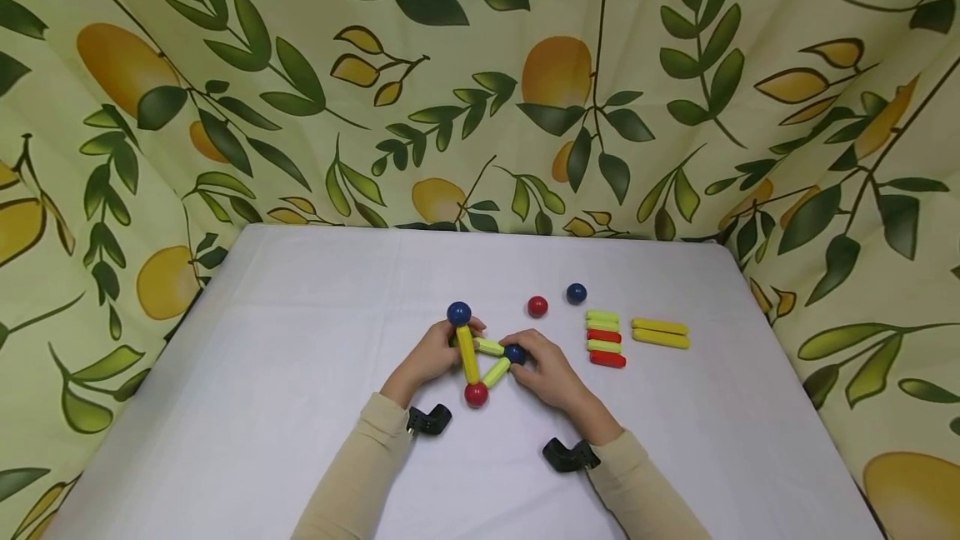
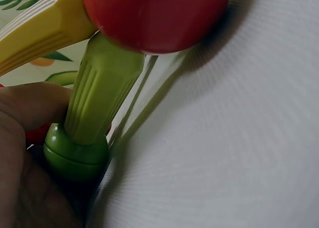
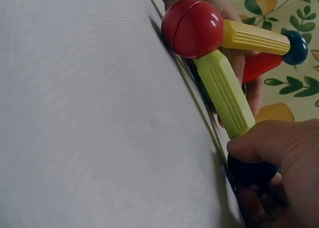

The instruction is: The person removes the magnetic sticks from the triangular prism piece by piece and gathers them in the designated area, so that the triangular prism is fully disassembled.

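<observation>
A frame of toy rods and balls stands on the table between the hands. A yellow rod [image 1: 468, 354] runs from a red ball [image 1: 476, 394] up to a blue ball [image 1: 459, 313]. Lime-green rods [image 1: 496, 372] lead to a second blue ball [image 1: 514, 354], which my right hand [image 1: 553, 373] pinches between thumb and fingers. My left hand [image 1: 429, 357] holds the frame's left corner, its thumb and fingers around a green ball [image 2: 75, 155], seen in the left wrist view. Partly hidden behind the yellow rod, a red rod [image 3: 262, 66] shows in the right wrist view.
Beyond the right hand lie a loose red ball [image 1: 537, 307] and a loose dark blue ball [image 1: 576, 293]. Several short lime and red rods [image 1: 604, 336] are lined up beside two yellow rods [image 1: 660, 333]. A leaf-patterned curtain [image 1: 480, 148] hangs behind the white table [image 1: 300, 290].
</observation>
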Available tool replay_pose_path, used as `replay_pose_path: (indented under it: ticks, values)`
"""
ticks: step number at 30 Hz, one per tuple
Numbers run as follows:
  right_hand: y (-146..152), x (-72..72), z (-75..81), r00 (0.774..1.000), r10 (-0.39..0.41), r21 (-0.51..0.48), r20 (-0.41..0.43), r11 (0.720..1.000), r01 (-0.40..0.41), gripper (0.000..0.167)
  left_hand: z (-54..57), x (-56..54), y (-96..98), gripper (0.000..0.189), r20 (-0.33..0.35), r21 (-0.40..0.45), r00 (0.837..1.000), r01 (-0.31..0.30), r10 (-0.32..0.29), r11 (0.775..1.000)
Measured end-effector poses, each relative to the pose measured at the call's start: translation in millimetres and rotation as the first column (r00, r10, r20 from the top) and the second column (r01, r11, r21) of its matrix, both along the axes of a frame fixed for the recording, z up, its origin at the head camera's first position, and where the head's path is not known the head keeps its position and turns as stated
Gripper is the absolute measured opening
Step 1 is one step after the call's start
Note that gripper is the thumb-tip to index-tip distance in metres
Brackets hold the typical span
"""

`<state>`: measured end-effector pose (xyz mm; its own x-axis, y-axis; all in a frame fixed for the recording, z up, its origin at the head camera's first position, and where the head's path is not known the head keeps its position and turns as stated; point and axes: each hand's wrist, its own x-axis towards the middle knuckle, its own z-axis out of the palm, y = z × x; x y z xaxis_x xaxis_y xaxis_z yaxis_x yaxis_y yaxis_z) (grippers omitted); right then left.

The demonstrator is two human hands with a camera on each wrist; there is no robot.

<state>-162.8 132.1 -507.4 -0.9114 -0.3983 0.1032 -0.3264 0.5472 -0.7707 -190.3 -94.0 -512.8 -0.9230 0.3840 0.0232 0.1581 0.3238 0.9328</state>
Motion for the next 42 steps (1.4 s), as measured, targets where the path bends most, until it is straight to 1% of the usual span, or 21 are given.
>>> replay_pose_path:
  ticks: [4, 8, 11, 14, 18, 23, 26, 28, 33, 42]
  values:
    - [0, 0.7, -0.3, 1.000, -0.014, 0.006, -0.006, 1.000, 0.014, 0.031, 0.8, 0.0, 0.3, 0.023, -0.018, -0.008, 1.000, 0.000, 0.000, 1.000]
    - [0, 1.4, -1.4, 0.998, -0.060, -0.009, -0.012, 0.998, 0.060, 0.033, 22.1, 8.7, 1.2, 0.025, -0.015, 0.002, 1.000, 0.018, -0.018, 1.000]
    - [1, 1.6, -3.1, 0.990, -0.133, -0.041, -0.050, 0.991, 0.131, 0.037, 37.4, 15.3, 1.4, 0.027, 0.001, 0.004, 1.000, 0.028, -0.028, 1.000]
    - [1, 0.9, -3.5, 0.965, -0.242, -0.074, -0.098, 0.969, 0.235, 0.038, 37.1, 15.9, 1.3, 0.027, 0.001, 0.002, 1.000, 0.024, -0.024, 1.000]
    - [3, -1.9, -0.4, 0.924, -0.364, -0.102, -0.118, 0.930, 0.353, 0.038, 36.8, 16.1, 1.1, 0.027, -0.003, -0.006, 1.000, 0.020, -0.020, 1.000]
    - [7, -9.6, 4.2, 0.893, -0.441, -0.064, -0.086, 0.897, 0.437, 0.037, 37.1, 15.8, 1.0, 0.027, -0.009, -0.013, 1.000, 0.020, -0.020, 1.000]
    - [9, -14.2, 7.2, 0.880, -0.471, -0.031, -0.061, 0.882, 0.469, 0.037, 37.7, 15.7, 1.5, 0.028, -0.006, -0.010, 1.000, 0.019, -0.019, 1.000]
    - [11, -16.5, 8.6, 0.874, -0.484, -0.007, -0.045, 0.875, 0.484, 0.037, 37.9, 15.9, 1.9, 0.029, -0.003, -0.010, 1.000, 0.016, -0.016, 1.000]
    - [13, -17.6, 9.7, 0.872, -0.490, 0.049, -0.003, 0.871, 0.490, 0.040, 37.6, 16.7, 2.4, 0.030, -0.005, -0.014, 1.000, 0.020, -0.021, 1.000]
    - [13, -16.7, 9.4, 0.866, -0.499, 0.057, 0.031, 0.866, 0.497, 0.054, 38.8, 17.3, 1.8, 0.029, -0.015, -0.009, 1.000, 0.012, -0.012, 1.000]
